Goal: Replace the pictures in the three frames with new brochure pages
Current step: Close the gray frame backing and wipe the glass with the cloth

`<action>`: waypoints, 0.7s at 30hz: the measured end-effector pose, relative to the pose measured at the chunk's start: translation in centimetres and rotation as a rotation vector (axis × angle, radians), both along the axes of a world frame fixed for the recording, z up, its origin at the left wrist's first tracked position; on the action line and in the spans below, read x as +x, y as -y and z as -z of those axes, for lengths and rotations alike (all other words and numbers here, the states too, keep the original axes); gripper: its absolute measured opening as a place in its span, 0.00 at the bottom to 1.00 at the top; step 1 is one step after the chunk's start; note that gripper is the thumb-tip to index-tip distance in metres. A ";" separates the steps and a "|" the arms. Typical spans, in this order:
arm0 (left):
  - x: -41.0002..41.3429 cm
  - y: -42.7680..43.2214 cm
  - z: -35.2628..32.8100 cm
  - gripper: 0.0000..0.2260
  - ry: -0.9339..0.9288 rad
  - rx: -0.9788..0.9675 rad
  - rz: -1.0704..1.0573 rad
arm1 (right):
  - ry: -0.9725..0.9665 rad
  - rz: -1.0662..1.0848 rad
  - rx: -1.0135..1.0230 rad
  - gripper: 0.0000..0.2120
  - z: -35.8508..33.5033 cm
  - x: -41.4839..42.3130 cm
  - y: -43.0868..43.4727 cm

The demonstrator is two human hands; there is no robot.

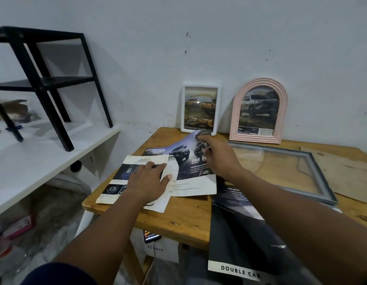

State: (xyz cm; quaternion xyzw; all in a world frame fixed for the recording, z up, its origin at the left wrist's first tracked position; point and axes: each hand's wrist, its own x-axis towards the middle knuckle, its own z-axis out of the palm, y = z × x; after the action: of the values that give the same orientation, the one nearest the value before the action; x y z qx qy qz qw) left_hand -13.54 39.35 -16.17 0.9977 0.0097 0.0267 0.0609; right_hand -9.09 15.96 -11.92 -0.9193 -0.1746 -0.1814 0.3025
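Two filled frames lean on the wall: a white rectangular frame (201,109) and a pink arched frame (259,112), both showing truck pictures. A grey frame (314,173) lies flat and empty on the wooden table (178,221). My left hand (149,182) presses flat on a "SAFETY" brochure page (125,177). My right hand (217,157) pinches the far edge of a dark truck brochure page (184,161), lifting that edge. A black "DOUBLE CAB" brochure (238,239) hangs over the table's near edge.
A brown backing board (347,175) lies at the table's right. A white shelf (41,153) with a black metal rack (45,79) stands to the left. A phone (150,236) rests on a white box below the table.
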 end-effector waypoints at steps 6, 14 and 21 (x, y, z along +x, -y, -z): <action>1.0 2.8 -1.8 0.28 -0.141 -0.026 0.055 | -0.022 0.136 0.170 0.17 -2.3 -0.3 6.4; 2.7 7.1 -2.8 0.26 -0.204 0.083 0.052 | -0.146 0.301 0.326 0.11 -3.4 -0.9 17.6; 4.1 10.7 -4.2 0.24 -0.072 0.106 0.027 | -0.252 0.393 0.356 0.09 -2.5 -1.2 25.7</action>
State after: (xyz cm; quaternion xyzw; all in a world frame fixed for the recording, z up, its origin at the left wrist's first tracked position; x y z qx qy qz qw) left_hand -9.46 28.66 -11.96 0.9999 -0.0027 -0.0095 0.0080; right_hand -10.29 -9.78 -9.44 -0.8833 0.0803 -0.1486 0.4373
